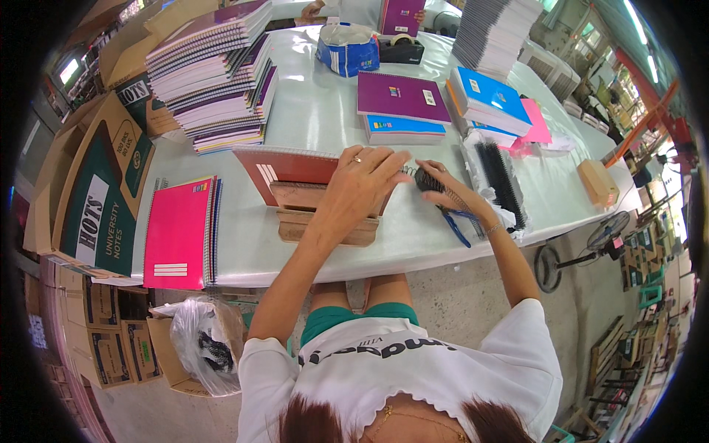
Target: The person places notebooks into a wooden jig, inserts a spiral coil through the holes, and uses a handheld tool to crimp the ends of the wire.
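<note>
A reddish-brown notebook (258, 171) stands upright in a slotted wooden block (325, 228) at the table's front edge. My left hand (362, 181) is closed over the notebook's right end, its fingertips by the end of a thin wire coil. To the right, my right hand (450, 190) is closed around a dark spiral binding coil (425, 179), which stretches toward the notebook's edge. Blue-handled pliers (456, 229) lie just below my right hand, partly hidden by it. More black coils (501, 181) lie in a white tray right of that hand.
Tall notebook stacks (214, 81) stand at back left, beside cardboard boxes (96, 192). Pink notebooks (177, 232) lie at front left. Purple (402, 100) and blue books (491, 100), a tape dispenser (401, 49) and a blue-white pack (347, 50) are farther back. Another person's hand (313, 9) shows across the table.
</note>
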A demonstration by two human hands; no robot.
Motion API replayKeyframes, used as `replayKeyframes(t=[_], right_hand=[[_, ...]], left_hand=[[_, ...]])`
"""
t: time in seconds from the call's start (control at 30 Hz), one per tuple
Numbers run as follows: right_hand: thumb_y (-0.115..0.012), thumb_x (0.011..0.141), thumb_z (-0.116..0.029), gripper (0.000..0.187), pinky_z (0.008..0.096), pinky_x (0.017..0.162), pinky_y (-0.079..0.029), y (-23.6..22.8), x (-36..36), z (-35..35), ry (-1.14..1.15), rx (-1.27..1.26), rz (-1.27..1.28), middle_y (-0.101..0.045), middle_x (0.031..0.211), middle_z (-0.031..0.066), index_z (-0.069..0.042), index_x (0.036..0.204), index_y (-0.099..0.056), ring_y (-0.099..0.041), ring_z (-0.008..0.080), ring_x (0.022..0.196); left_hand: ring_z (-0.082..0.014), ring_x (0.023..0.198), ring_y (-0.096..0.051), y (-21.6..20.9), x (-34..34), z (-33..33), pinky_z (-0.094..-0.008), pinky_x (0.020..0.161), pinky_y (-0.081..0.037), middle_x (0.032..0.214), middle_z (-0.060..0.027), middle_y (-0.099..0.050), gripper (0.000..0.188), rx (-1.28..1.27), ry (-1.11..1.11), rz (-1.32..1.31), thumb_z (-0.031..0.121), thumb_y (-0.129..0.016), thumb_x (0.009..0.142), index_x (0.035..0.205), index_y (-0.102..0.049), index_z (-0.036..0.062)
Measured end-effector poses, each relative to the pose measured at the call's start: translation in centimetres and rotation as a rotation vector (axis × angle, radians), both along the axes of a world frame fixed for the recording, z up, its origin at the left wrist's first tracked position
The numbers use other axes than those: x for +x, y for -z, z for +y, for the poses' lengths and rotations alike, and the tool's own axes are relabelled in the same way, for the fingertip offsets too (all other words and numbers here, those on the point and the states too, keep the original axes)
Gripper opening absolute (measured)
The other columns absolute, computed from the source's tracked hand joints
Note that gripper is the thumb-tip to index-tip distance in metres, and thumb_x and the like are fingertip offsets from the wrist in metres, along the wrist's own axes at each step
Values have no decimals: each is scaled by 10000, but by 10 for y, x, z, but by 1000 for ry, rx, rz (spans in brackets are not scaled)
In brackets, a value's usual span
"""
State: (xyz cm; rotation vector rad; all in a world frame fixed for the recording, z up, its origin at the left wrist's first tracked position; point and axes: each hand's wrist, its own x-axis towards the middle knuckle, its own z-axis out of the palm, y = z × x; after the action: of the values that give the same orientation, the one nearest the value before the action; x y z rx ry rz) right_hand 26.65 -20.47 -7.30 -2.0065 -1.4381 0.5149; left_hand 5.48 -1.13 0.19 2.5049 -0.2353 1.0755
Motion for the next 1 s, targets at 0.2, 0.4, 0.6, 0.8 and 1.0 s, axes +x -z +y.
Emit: replayKeyframes(t=[0.2,0.4,0.6,0.8,1.0], right_hand=[[-662,854,-505,733,323,862,-500,-63,-13,24,-122,327,945,-530,1295,136,-61,1373,-398,-607,250,1079],[-693,802,-550,748,323,893,-499,-115,-24,36,-415,268,869,-561,1300,121,-36,1317,-518,-578,219,1147],[-727,799,-372,592,317,990,-422,-134,-33,47,-209,41,402,-606,1264,76,-42,1272,-596,-553,173,1144],[-730,801,-410,589,290,952,-439,-130,-46,49,-120,-65,145,-630,1216,58,-82,1274,-605,-565,156,1096],[-696,848,-353,555,329,955,-448,-123,-48,42,-243,76,183,-597,1258,113,-54,1300,-578,-561,196,1127]], left_hand=[[-316,1358,-309,3,-21,-23,-684,1078,-22,1338,-78,-426,409,-130,-598,-20,401,-769,742,996,-635,110],[-341,1357,-338,4,-17,-11,-646,1100,13,1219,-88,-493,397,-167,-448,-78,385,-845,649,839,-633,107],[-277,1206,-474,3,-13,-2,-651,1102,-3,1052,-58,-512,426,-168,-444,-35,361,-875,601,814,-628,87],[-254,1096,-479,0,-15,4,-694,1091,39,1004,-62,-490,463,-152,-379,67,431,-836,638,860,-626,83],[-247,1103,-481,6,-17,7,-696,1090,29,998,-43,-499,453,-140,-349,36,426,-832,640,856,-623,87]])
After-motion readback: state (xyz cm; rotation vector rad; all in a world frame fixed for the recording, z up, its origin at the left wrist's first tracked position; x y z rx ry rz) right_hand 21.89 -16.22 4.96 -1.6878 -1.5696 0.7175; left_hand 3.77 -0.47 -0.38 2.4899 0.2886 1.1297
